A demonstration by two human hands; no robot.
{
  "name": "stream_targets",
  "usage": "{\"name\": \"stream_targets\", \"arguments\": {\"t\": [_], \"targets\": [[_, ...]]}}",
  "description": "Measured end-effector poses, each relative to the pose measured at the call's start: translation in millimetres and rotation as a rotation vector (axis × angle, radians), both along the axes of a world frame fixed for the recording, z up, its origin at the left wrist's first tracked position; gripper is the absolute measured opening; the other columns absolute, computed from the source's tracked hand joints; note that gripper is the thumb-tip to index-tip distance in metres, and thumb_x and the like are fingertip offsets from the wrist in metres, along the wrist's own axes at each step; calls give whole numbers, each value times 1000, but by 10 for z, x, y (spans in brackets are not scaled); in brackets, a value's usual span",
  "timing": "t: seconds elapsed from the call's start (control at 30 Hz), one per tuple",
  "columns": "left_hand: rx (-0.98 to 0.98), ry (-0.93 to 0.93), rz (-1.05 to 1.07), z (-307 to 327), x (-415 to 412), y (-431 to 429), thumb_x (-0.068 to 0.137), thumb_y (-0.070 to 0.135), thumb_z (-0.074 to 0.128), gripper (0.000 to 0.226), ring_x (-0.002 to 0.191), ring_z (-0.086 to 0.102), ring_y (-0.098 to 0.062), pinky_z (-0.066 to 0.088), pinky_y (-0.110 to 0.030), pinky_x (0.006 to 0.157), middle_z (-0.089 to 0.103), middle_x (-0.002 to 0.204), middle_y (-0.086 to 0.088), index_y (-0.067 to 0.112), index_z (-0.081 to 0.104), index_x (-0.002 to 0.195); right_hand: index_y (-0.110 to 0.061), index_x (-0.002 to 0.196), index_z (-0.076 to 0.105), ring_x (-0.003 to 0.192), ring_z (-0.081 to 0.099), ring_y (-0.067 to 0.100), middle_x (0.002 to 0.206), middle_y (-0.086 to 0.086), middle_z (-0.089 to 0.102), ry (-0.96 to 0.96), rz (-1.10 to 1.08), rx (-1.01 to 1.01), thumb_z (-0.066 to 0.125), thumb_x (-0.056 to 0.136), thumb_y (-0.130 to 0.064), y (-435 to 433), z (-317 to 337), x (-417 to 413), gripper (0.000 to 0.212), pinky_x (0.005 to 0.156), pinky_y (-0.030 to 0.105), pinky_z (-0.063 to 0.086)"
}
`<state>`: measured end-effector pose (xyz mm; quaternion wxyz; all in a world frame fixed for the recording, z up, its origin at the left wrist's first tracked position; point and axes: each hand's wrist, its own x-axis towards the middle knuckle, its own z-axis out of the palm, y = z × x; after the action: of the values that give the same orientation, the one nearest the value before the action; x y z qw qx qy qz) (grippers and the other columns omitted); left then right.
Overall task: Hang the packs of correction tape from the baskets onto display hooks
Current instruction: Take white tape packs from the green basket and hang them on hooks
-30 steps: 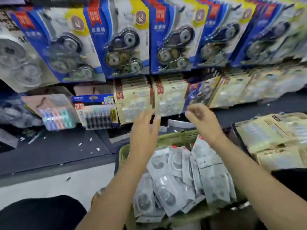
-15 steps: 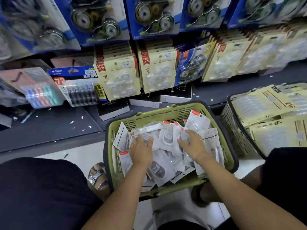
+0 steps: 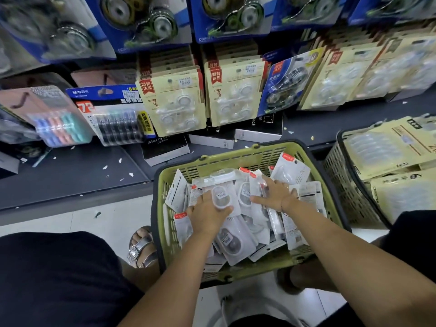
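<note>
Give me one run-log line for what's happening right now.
phase: picking from green basket | left hand: grips one white pack | right hand: fingers spread on loose packs | status: pack not yet hung

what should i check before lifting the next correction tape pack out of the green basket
1. Left hand grips a pack: ok, thumb and fingers curl round its blister.
2. Right hand free to help: ok, it lies spread on the pile, gripping nothing.
3. Gripped pack clear of its neighbours: cannot tell, other packs overlap its edges.
4. Green basket stocked: ok, many packs lie in it.
5. Free hook on the display: cannot tell, hanging beige packs hide the hooks.
</note>
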<state>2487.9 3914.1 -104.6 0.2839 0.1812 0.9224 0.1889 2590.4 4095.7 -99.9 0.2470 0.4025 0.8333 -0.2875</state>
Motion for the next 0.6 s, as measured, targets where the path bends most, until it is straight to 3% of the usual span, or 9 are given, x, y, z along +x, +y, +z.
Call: {"name": "stream_targets", "arguments": {"t": [0.1,0.17,0.23,0.3,0.4,0.53,0.6], "targets": [[2,24,-27,-10,28,-25,81,55,71,72,130,49,-23,20,-38,108,48,144,1,24,42,139,-31,154,10,146,20,32,156,9,28,-16,29,-12,53,75,-79,-15,-61,-16,102,114,56,13],[15,4,-41,-13,23,-30,80,53,73,72,130,48,-23,19,-39,110,48,144,2,24,42,138,-23,155,12,145,24,31,158,8,28,-8,2,-136,51,75,-80,54,-5,-71,106,115,54,18],[47,-39,-35,-9,11,-26,78,49,76,72,131,47,-22,18,-41,112,47,143,2,25,43,137,-17,153,21,141,34,29,154,7,35,21,-78,-320,52,82,-71,161,97,-138,94,113,44,29],[57,-55,-48,9,9,-25,76,45,80,74,131,46,-21,18,-42,113,46,142,3,26,43,137,-15,150,29,138,38,28,148,6,42,-66,-51,-394,50,86,-68,263,193,-192,86,112,41,30],[34,-60,-90,31,8,-1,72,40,83,80,133,43,-20,18,-43,114,41,141,2,28,41,139,-15,147,34,134,42,25,146,5,46,-214,95,-397,55,72,-79,386,262,-234,101,115,44,28],[45,-97,-85,15,6,42,68,45,85,84,134,42,-22,20,-44,117,42,140,3,25,41,137,-20,151,28,137,37,27,151,2,39,-234,109,-431,69,47,-86,504,212,-226,129,115,48,29],[48,-121,-57,38,20,56,71,49,83,83,133,43,-22,19,-40,115,47,138,2,23,39,136,-19,151,26,139,35,26,154,3,34,-156,62,-405,74,65,-69,466,210,-196,111,115,42,30]]}}
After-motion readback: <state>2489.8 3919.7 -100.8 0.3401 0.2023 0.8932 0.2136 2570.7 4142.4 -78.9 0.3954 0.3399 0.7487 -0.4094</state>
